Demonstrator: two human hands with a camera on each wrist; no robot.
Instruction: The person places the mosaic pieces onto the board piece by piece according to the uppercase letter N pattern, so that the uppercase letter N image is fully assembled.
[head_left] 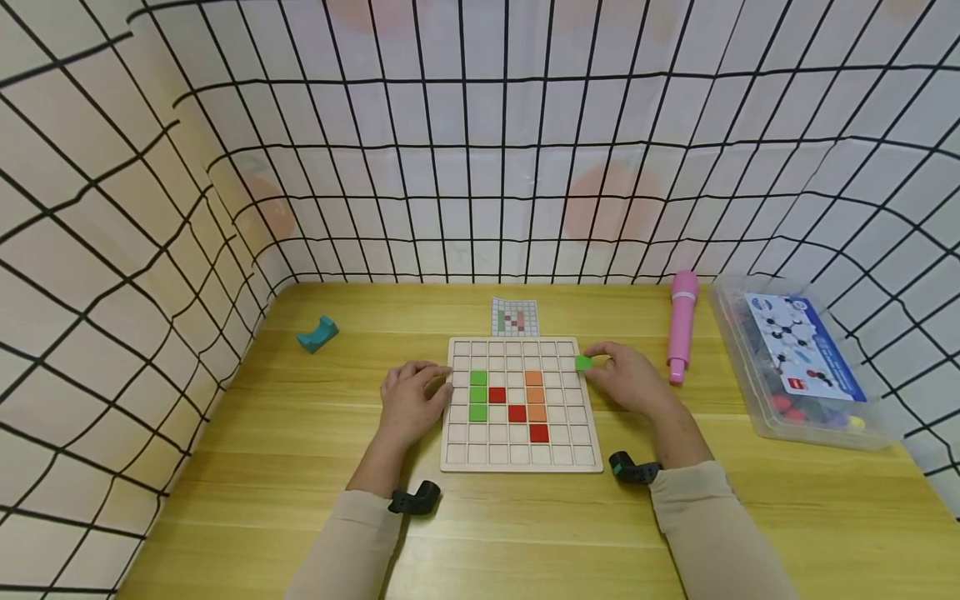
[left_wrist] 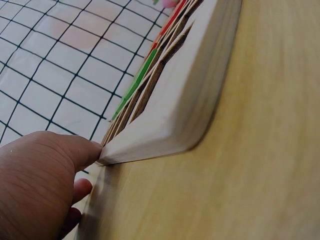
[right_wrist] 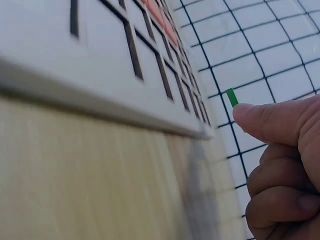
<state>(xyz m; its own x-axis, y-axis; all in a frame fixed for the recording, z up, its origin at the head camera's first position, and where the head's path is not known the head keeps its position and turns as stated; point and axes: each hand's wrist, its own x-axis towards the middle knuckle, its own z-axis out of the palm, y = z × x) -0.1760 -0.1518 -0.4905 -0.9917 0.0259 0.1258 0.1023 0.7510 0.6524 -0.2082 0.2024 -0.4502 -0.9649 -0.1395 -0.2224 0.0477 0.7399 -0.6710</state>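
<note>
A square wooden grid board (head_left: 525, 468) lies flat on the table. Three green tiles (head_left: 477, 395) fill part of a column at its left, three orange tiles (head_left: 534, 395) stand in a column at its right, and three red tiles (head_left: 517, 413) step diagonally down between them. My right hand (head_left: 626, 379) pinches another green tile (head_left: 582, 363) between thumb and fingers over the board's upper right edge. Beside the left edge rests my left hand (head_left: 408, 404), its thumb (left_wrist: 85, 150) at the board's side and its fingers loosely bent, holding nothing.
Behind the board lies a small printed card (head_left: 514, 305) with a coloured grid pattern. A teal curved block (head_left: 318, 334) is at the far left. To the right are a pink microphone-shaped stick (head_left: 681, 325) and a clear plastic box (head_left: 765, 421). Black wire mesh (head_left: 465, 148) surrounds the table.
</note>
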